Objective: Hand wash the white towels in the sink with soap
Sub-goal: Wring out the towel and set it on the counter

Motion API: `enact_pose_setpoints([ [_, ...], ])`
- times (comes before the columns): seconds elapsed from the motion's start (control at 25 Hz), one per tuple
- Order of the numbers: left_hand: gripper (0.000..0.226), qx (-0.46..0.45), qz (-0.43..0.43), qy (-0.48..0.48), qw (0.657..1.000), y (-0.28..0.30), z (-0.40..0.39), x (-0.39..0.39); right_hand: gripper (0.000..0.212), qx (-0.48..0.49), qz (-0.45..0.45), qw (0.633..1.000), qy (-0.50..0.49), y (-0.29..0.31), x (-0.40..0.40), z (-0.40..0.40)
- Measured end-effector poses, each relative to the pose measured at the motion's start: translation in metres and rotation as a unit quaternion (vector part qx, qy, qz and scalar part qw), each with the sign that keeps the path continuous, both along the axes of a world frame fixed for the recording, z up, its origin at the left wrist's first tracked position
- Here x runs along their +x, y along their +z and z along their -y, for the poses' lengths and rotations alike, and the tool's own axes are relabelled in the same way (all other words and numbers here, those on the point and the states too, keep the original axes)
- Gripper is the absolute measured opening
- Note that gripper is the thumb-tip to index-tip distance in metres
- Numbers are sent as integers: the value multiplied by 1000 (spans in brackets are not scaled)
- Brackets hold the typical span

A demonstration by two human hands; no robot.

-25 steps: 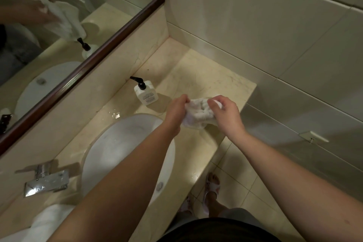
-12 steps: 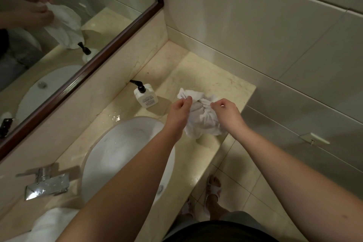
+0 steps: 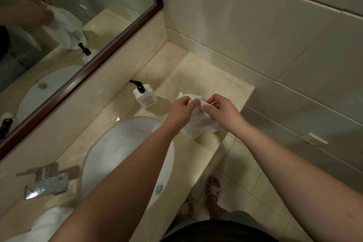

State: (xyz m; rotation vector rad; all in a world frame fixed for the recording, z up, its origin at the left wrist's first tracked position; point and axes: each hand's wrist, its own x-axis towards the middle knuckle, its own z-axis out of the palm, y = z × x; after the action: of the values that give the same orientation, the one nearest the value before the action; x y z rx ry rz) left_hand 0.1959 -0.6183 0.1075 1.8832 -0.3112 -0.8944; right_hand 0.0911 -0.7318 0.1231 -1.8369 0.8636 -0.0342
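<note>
The left hand (image 3: 181,109) and right hand (image 3: 220,110) pinch the small crumpled white cloth towel (image 3: 198,125); best to pull its edges apart gently above the beige stone counter (image 3: 206,76).

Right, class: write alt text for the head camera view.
Both hands, left and right, hold a crumpled white towel above a beige counter, right of a white sink. A soap pump bottle stands nearby, below a mirror.

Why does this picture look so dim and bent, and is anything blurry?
Head view: dim, greenish light; the wide lens bows the mirror frame and wall tiles; glare glints on the faucet; the white towel casts a soft shadow on the counter; the near forearms look slightly soft.
</note>
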Motion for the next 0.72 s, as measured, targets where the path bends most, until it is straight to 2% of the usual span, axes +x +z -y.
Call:
enact_pose_setpoints([
  [0.16, 24, -121, -162, 148, 968, 5, 1, -10, 9, 81, 38, 992, -84, 7, 1, 10],
  [0.32, 28, -164, -266, 237, 920, 13, -4, -8, 6, 49, 42, 991, -116, 6, -7, 15],
  [0.36, 24, -141, -250, 249, 925, 15, -4, -6, 6, 51, 51, 988, -133, 6, -10, 15],
  [0.4, 20, -103, -204, 239, 944, 15, -3, -3, 4, 62, 60, 986, -144, 6, -11, 14],
  [0.52, 27, -28, -41, 125, 991, 14, -2, 1, 6, 95, 74, 986, -120, 10, -8, 8],
  [0.6, 40, 7, 8, 86, 996, 10, -2, 1, 8, 87, 71, 989, -95, 14, -1, 4],
  [0.72, 35, 39, 46, 52, 997, 6, -2, 5, 7, 88, 60, 989, -99, 15, 5, 4],
])
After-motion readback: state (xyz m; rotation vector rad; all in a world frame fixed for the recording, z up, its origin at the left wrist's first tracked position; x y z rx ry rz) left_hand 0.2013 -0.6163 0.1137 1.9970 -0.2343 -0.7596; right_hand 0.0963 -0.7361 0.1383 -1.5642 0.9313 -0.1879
